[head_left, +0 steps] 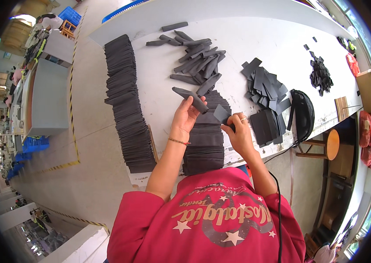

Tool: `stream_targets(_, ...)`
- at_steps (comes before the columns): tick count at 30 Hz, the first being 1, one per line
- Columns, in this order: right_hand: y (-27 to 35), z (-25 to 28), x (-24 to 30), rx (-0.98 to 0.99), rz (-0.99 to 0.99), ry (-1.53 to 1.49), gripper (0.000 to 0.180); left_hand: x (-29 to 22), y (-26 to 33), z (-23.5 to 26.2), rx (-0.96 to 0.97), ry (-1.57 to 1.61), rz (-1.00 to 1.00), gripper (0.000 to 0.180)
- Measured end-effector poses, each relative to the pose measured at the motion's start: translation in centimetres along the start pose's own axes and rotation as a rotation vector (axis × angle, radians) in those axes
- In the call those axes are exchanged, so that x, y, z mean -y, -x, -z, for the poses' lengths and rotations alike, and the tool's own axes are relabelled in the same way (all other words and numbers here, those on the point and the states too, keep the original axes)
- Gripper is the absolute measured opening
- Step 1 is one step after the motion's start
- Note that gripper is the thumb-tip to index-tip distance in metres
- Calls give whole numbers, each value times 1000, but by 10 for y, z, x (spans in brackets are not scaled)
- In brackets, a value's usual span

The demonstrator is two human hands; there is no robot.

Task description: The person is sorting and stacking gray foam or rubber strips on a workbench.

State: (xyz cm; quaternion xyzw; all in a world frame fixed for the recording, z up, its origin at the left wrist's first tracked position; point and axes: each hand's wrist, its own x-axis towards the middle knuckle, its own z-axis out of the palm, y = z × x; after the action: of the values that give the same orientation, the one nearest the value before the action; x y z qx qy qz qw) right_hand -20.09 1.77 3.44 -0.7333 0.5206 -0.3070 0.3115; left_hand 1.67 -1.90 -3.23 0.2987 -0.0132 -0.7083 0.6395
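Observation:
In my left hand (185,117) is a folded dark grey fabric piece (189,98), long and narrow, pinched between thumb and fingers. My right hand (240,133) grips a flat dark rectangular piece (222,114) by its near end, just right of the folded one. Below both hands, a long row of stacked dark fabric pieces (204,147) runs toward my body. Beyond my left hand lies a loose heap of folded dark pieces (200,57). To the right of my right hand are a scattered pile of flat dark rectangles (264,85) and a neater stack (264,127).
A second long row of dark fabric pieces (124,101) lines the white table's (242,37) left side. Farther right are a heap of small dark pieces (320,74) and a black curved mesh item (303,115). A round-topped stool (332,144) stands beyond the right edge.

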Motion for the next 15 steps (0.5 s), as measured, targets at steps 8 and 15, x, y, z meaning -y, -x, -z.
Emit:
stream_targets(8,3,11,19,-120,-26,-147,44,1,15,0,24,-46,26,22)
stream_targets(15,3,14,13,-187,128,89,26,9,16,-15,-36,-94,-3,25)
